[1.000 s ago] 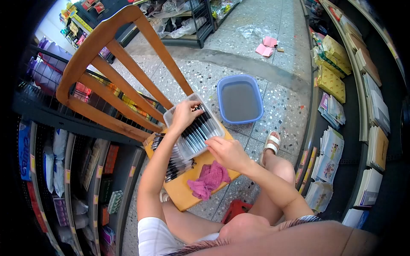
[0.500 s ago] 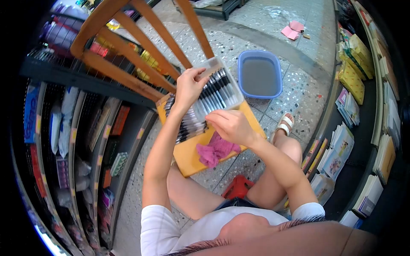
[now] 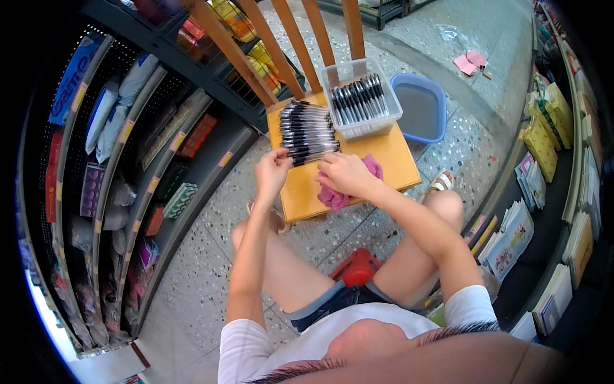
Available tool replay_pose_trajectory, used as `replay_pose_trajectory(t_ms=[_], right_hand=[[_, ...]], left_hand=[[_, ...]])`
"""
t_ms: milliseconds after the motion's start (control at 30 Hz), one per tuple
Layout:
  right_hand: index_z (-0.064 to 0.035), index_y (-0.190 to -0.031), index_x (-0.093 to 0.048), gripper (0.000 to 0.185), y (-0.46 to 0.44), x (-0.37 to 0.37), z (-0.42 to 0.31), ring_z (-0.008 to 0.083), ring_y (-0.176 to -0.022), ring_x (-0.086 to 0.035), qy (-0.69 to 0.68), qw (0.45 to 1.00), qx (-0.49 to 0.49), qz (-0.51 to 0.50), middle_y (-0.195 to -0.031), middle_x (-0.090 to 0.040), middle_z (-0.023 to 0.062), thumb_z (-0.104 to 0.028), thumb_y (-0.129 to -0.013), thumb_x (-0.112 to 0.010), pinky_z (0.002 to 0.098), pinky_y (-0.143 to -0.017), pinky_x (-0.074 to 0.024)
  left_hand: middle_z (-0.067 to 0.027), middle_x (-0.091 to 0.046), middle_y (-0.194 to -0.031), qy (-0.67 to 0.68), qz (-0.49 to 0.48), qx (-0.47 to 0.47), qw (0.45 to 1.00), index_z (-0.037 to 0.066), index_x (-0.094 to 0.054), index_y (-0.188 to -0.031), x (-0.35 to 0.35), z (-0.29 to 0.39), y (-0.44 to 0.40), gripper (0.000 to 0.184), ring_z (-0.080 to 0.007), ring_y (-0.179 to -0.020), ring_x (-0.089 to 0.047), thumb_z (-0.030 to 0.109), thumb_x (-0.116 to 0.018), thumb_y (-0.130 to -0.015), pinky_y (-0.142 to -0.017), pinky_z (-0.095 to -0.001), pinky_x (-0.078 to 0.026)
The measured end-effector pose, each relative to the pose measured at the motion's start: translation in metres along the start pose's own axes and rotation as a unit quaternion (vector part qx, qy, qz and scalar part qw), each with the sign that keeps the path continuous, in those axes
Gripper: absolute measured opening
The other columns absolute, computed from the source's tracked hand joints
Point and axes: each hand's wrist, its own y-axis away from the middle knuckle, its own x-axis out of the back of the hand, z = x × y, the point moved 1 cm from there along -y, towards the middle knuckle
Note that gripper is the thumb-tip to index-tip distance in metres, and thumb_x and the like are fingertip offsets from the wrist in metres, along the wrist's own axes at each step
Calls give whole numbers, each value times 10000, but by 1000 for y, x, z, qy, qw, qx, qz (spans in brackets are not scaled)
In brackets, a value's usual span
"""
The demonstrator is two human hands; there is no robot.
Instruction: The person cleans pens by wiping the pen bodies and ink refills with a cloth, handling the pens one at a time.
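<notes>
A layered pile of black-and-clear pens point(image 3: 308, 131) lies on the yellow wooden chair seat point(image 3: 300, 201). At the left end of the nearest pen, my left hand point(image 3: 273, 171) is closed, thumb and fingers pinched on it. My right hand point(image 3: 348, 174) is at that pen's other end, its fingers bent together around the tip. A crumpled pink cloth point(image 3: 373, 168) lies under and beside my right hand, partly hidden by it. Behind it stands a clear plastic box point(image 3: 371, 133), with more pens point(image 3: 358, 102) leaning in a row inside.
A blue basin point(image 3: 422, 137) of greyish water stands on the floor right of the chair. The slatted chair back point(image 3: 300, 45) rises behind the pens. Stocked shelves point(image 3: 153, 185) line the left, and shelves with notebooks point(image 3: 508, 246) the right. Pink paper point(image 3: 470, 62) lies on the floor.
Both hands have moved from the clear box to the near edge of the pen pile. The box, tilted before, now stands level on the seat. The camera view has shifted.
</notes>
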Motion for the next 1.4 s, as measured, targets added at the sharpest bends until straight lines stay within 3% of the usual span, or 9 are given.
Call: replay_pose_trajectory(t_ms=[267, 433, 500, 533, 667, 800, 1100, 1333, 1400], right_hand=[[-12, -815, -561, 282, 34, -15, -10, 321, -737, -603, 12, 983, -182, -3, -792, -582, 144, -281, -780, -637, 427, -607, -489], [-12, -808, -573, 254, 32, 1, -3, 252, -671, -595, -209, 957, -199, -7, -747, -616, 141, -263, -849, -579, 366, -598, -467], [-37, -910, -567, 175, 37, -11, 6, 63, -735, -527, -477, 840, -255, 21, -785, -580, -12, -211, -897, -553, 244, -666, -449], [-52, -938, -551, 129, 36, 0, 1, 49, -766, -515, -514, 808, -288, 10, -835, -564, -37, -177, -912, -532, 223, -691, -437], [-56, -959, -542, 130, 35, 4, 10, 73, -846, -513, -630, 720, -292, 27, -883, -557, -13, -163, -912, -486, 236, -780, -415], [-39, -1000, -519, 166, 27, 11, 10, 122, -877, -538, -749, 613, -241, 66, -924, -559, 35, -129, -899, -421, 284, -819, -430], [-29, -1055, -497, 197, 18, 7, 10, 141, -931, -546, -775, 584, -228, 77, -978, -561, 57, -124, -895, -433, 301, -880, -423], [-40, -1129, -485, 272, 12, 9, -10, 133, -1028, -519, -790, 585, -178, 38, -1078, -542, 48, -114, -871, -532, 292, -930, -394], [-41, -1142, -481, 314, 12, 1, -14, 123, -1035, -507, -738, 657, -150, 29, -1081, -534, 40, -97, -849, -577, 286, -934, -389]], left_hand=[[-126, -649, -861, -103, 56, 8, 993, 0, -639, -975, -17, -62, 16, 313, -230, -763, -630, 159, -697, -712, -701, -334, -499], [-155, -635, -828, -24, 55, -11, 998, 14, -649, -901, -29, -87, 14, 217, -280, -817, -609, 128, -679, -719, -742, -374, -480], [-152, -632, -802, -5, 33, -12, 999, 18, -657, -868, -30, -84, 17, 173, -282, -802, -608, 103, -675, -718, -727, -372, -480], [-151, -630, -797, -6, 31, -6, 999, 19, -660, -854, -25, -73, 20, 156, -283, -788, -606, 90, -676, -716, -719, -370, -480], [-121, -633, -723, -50, 45, -74, 995, -14, -643, -829, -23, -72, 24, 164, -197, -667, -609, 112, -681, -731, -629, -310, -486], [-61, -609, -763, 97, -3, -24, 995, -16, -605, -872, -9, -57, 30, 115, -124, -700, -570, 54, -635, -785, -653, -254, -469], [-61, -599, -873, 404, 23, -25, 914, 5, -520, -954, 31, -18, 32, 84, -109, -772, -581, 16, -540, -872, -710, -229, -484], [-26, -609, -813, 400, -36, -30, 915, 4, -555, -1002, 22, 13, 39, 145, -86, -739, -571, 18, -546, -857, -664, -212, -454], [-16, -607, -819, 401, -82, -25, 912, 4, -559, -1021, 5, 26, 41, 163, -73, -735, -561, 20, -548, -859, -653, -196, -433]])
